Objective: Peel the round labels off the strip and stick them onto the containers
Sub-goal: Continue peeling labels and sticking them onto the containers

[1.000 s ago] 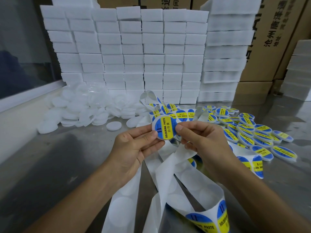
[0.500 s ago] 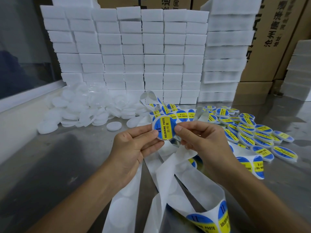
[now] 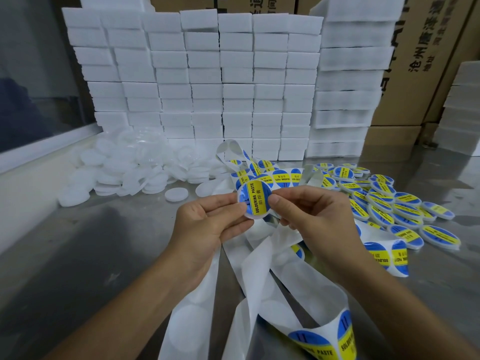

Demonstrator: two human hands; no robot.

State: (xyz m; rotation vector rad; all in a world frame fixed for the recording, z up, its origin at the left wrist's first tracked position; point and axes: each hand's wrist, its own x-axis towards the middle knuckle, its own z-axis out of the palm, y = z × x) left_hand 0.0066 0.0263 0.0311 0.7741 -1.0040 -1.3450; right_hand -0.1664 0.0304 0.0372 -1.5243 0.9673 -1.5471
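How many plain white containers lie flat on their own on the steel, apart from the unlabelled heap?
2: one white container just right of the unlabelled heap, another further right, partly under the label strip. Others may be hidden.

Both hands hold one round white container (image 3: 255, 202) above the steel table (image 3: 78, 255); the left hand (image 3: 207, 227) pinches its left edge, and the right hand (image 3: 309, 216) presses a thumb on its blue-and-yellow label (image 3: 257, 201). The backing strip (image 3: 262, 276) loops beneath the hands. Unlabeled containers (image 3: 130, 167) lie left, labeled containers (image 3: 389, 206) right, before stacked white foam blocks (image 3: 207, 81).
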